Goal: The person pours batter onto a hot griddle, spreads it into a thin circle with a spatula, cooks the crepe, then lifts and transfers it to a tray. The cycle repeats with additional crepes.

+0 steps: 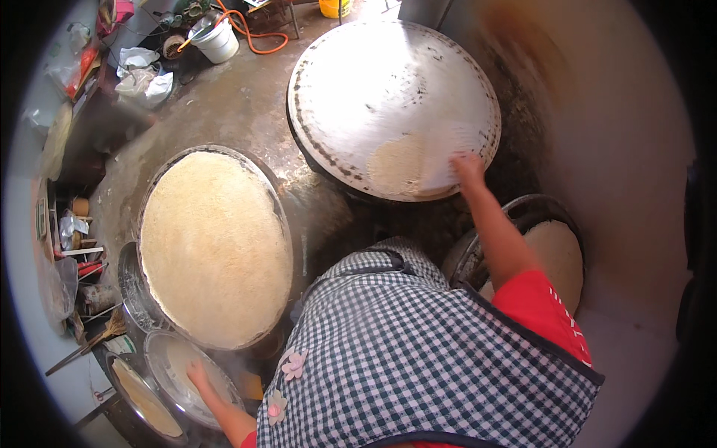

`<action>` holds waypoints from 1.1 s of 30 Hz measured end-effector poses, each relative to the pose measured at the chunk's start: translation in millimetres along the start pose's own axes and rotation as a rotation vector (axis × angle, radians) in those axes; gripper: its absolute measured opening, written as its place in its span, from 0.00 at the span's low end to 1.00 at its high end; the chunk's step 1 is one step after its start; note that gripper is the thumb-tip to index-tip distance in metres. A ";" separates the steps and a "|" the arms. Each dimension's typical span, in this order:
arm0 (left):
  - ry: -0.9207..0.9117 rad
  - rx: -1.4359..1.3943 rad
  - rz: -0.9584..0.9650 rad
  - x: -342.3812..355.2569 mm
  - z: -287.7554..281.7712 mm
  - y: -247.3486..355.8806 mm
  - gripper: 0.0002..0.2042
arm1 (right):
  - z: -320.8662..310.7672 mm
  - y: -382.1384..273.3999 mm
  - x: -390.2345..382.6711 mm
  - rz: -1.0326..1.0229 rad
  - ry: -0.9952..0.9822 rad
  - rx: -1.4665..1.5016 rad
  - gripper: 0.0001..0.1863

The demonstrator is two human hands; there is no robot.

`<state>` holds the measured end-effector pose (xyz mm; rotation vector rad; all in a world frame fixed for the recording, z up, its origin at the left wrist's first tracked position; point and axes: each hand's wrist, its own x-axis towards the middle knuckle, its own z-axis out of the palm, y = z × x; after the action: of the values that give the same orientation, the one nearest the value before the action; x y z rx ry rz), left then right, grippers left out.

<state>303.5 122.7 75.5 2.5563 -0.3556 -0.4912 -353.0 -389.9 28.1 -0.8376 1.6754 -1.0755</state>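
Note:
My right hand [467, 166] is over the near right of a large round pale griddle [366, 89], beside a thin beige patch of batter [396, 164]; its fingers are smeared by motion, so what they hold is unclear. My left hand [199, 375] reaches down to the lower left into a metal basin [168, 347] of pale, wet-looking mixture; its finger shape is unclear. To the left lies a big round pan [213, 246] covered by a beige sheet. A smaller round pan [142, 399] with a beige layer sits beside the basin.
Another round pan with beige contents [553, 254] is at the right, by a wall [620, 209]. A white bucket [216, 41], orange hose [265, 48] and bags [142, 82] lie at the back left. A straw broom [104, 336] and clutter line the left wall.

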 end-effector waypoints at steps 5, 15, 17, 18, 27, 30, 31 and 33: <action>-0.373 -0.500 0.231 12.2 106.4 204.8 0.23 | 22.6 26.4 -51.6 -0.274 -0.350 -0.260 0.08; -1.438 -0.865 -0.406 -169.3 291.3 394.7 0.17 | -65.3 -10.5 69.6 -0.313 0.302 -0.444 0.09; -1.375 -0.777 -0.376 -167.7 295.9 390.1 0.18 | -66.6 -1.6 49.3 -0.205 0.131 -0.193 0.09; -1.332 -0.762 -0.349 -163.6 298.4 386.8 0.18 | -66.6 5.4 33.1 -0.169 -0.016 -0.147 0.09; -1.144 -0.245 0.040 -153.7 343.1 358.1 0.20 | -101.0 -35.2 84.2 -0.484 0.037 -0.745 0.10; -1.149 -0.142 0.182 -155.4 345.7 368.8 0.20 | -92.0 -52.7 117.2 -0.444 0.131 -0.742 0.10; -1.156 -0.120 0.197 -156.6 345.5 372.7 0.20 | -91.0 -52.9 113.9 -0.428 0.142 -0.720 0.10; -1.142 -0.053 0.215 -157.2 344.6 379.7 0.20 | -95.1 -49.1 96.8 -0.391 0.011 -0.646 0.09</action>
<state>-36.9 -290.3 40.9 1.8868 -0.9518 -1.7932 -471.4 -467.5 56.3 -1.6259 1.9450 -0.7773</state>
